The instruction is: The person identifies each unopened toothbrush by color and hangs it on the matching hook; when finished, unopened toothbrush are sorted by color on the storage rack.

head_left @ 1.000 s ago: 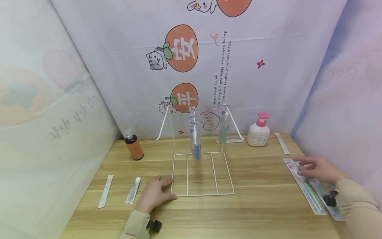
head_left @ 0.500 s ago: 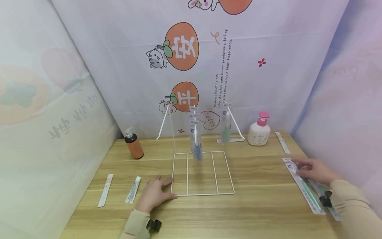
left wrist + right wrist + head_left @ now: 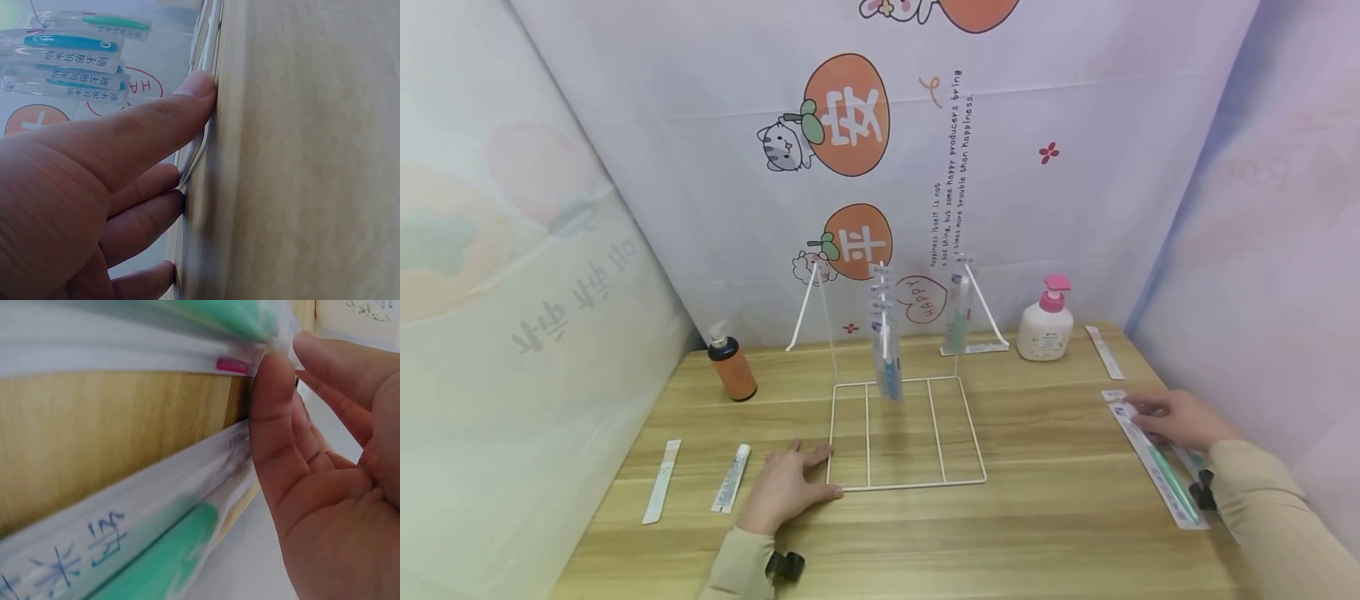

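Observation:
A white wire rack (image 3: 910,486) stands on the wooden table. At its front left corner my left hand (image 3: 786,492) presses the base wire with thumb and fingertips, the fingers spread. My right hand (image 3: 1183,419), at the table's right, pinches the upper end of a packaged toothbrush (image 3: 1165,475) with a green handle. Under my right palm lies a second packaged green toothbrush (image 3: 162,556), partly hidden by hand and sleeve in the head view. Several packaged blue toothbrushes (image 3: 889,375) hang from the rack's middle hook, and a packaged green toothbrush (image 3: 957,325) from the right hook.
A dark pump bottle with an orange label (image 3: 732,367) stands back left, a white pump bottle with a pink top (image 3: 1046,329) back right. A small tube (image 3: 731,479) and a flat white packet (image 3: 662,482) lie left of my left hand. Another packet (image 3: 1105,352) lies back right.
My right hand has shifted slightly left with the packaged toothbrush, which now lies a little apart from the second one. The left hand stays on the rack. The head view has shifted slightly.

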A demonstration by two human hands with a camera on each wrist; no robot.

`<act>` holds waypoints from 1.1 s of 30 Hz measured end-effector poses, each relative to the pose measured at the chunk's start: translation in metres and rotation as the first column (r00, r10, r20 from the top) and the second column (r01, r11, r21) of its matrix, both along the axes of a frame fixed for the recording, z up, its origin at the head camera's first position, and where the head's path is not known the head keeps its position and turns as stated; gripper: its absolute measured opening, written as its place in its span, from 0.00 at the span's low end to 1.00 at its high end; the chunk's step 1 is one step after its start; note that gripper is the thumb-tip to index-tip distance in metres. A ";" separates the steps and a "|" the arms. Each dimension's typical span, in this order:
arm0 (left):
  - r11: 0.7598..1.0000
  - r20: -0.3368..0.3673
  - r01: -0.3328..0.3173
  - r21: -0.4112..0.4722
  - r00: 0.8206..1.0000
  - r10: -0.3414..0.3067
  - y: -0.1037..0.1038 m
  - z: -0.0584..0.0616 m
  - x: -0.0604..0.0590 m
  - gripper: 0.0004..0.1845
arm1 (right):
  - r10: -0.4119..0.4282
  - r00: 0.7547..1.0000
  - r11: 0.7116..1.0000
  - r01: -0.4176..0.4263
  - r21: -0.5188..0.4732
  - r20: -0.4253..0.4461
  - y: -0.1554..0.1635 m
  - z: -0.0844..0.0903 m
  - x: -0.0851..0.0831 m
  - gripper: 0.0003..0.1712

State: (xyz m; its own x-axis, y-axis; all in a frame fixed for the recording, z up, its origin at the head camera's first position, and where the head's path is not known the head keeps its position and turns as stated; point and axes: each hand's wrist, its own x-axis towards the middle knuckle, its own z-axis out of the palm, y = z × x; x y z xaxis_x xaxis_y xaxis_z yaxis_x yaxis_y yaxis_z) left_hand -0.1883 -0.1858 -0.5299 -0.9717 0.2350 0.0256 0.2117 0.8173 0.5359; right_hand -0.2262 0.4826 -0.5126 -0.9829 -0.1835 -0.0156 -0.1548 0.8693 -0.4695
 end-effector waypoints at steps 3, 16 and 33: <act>1.000 0.002 0.001 -0.001 1.000 -0.001 0.000 0.000 0.000 0.39 | -0.022 1.000 1.000 0.022 -0.016 0.017 0.000 -0.002 0.000 0.30; 1.000 0.001 -0.003 -0.002 1.000 0.003 0.000 0.000 0.001 0.39 | -0.014 0.998 1.000 0.014 -0.003 -0.057 -0.002 -0.007 0.001 0.28; 1.000 -0.016 0.001 -0.011 1.000 -0.001 -0.001 -0.002 0.001 0.39 | -0.015 0.983 0.997 0.000 -0.081 -0.181 -0.029 0.017 0.002 0.25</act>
State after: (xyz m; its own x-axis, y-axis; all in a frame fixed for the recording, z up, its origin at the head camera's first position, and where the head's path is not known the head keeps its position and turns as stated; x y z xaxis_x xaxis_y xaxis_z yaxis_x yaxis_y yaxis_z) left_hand -0.1874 -0.1866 -0.5318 -0.9710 0.2360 0.0388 0.2209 0.8227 0.5237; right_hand -0.2240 0.4537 -0.4959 -0.9693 -0.1696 0.1780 -0.2378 0.8311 -0.5028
